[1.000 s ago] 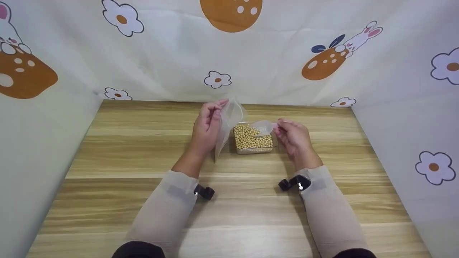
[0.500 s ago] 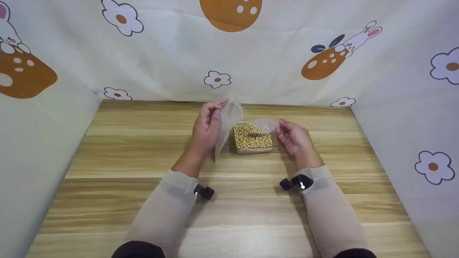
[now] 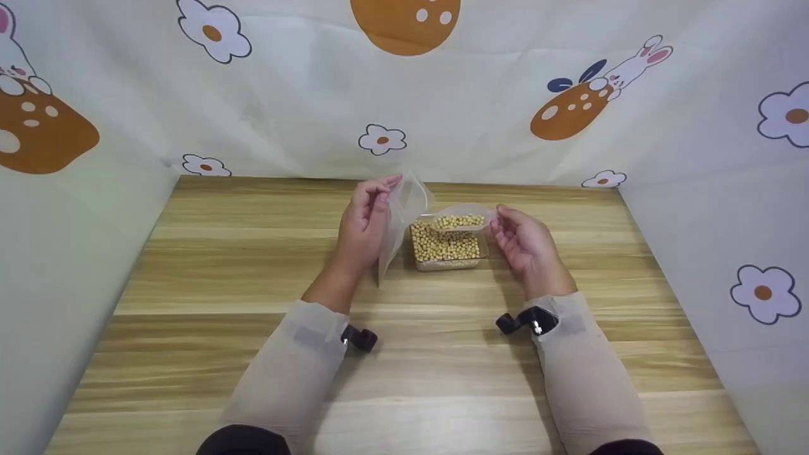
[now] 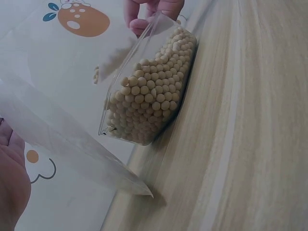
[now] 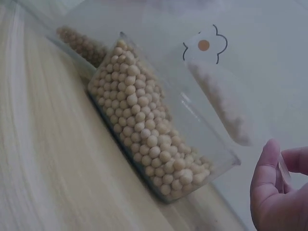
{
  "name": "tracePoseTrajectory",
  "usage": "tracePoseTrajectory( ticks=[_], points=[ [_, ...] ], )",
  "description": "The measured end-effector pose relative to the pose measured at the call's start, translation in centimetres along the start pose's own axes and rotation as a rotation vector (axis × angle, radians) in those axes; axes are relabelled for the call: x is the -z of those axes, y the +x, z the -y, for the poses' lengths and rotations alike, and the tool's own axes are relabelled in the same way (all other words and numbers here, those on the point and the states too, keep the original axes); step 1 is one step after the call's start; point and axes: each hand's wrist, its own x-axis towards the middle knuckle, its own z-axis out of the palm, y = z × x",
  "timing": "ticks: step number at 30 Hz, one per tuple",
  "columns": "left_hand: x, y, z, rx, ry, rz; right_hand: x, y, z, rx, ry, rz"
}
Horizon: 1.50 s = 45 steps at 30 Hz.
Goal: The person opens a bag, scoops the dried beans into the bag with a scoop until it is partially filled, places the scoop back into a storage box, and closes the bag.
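The translucent scoop [image 3: 469, 209] carries a load of round beans [image 3: 460, 222] and is held roughly level above the clear box [image 3: 449, 265], apart from the beans inside it. The scoop appears thin, light and fairly stiff; the load probably makes it front-heavy, and beans are likely to roll off if it tilts. The correct hold point is the narrow handle [image 5: 284, 169], where the grip of the right hand [image 3: 524, 245] is clamped, thumb against finger. The box stands on the wooden bench [image 3: 436, 360]; it looks rigid and smooth, best taken by two opposite walls. Just to its left is the frosted bag [image 3: 403, 212], its upper edge pinched in the grip of the left hand [image 3: 364, 221]. The bag appears soft and limp; support it by that edge. Beans visible beyond the box in the right wrist view may lie inside the bag, but blur prevents certainty. No brand, label or writing is legible; the backdrop [image 3: 303, 95] bears printed pictures only.
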Motion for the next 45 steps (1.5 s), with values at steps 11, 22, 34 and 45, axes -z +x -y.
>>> tracePoseTrajectory(
  ticks=[11, 22, 34, 45],
  points=[
    [0.0, 0.0, 0.0, -0.005, -0.016, -0.006, -1.3, -1.8, 1.8, 0.052, 0.079, 0.055],
    [-0.1, 0.1, -0.1, 0.000, -0.022, -0.011, -3.7, -3.9, 4.0, 0.137, 0.123, 0.129],
    [0.0, 0.1, -0.3, 0.019, -0.017, -0.007, -7.8, -6.3, 4.3, 0.260, -0.016, 0.239],
    [0.0, 0.1, -0.4, 0.020, -0.007, -0.009, -9.3, -6.9, 4.1, 0.360, -0.104, 0.243]
  ],
)
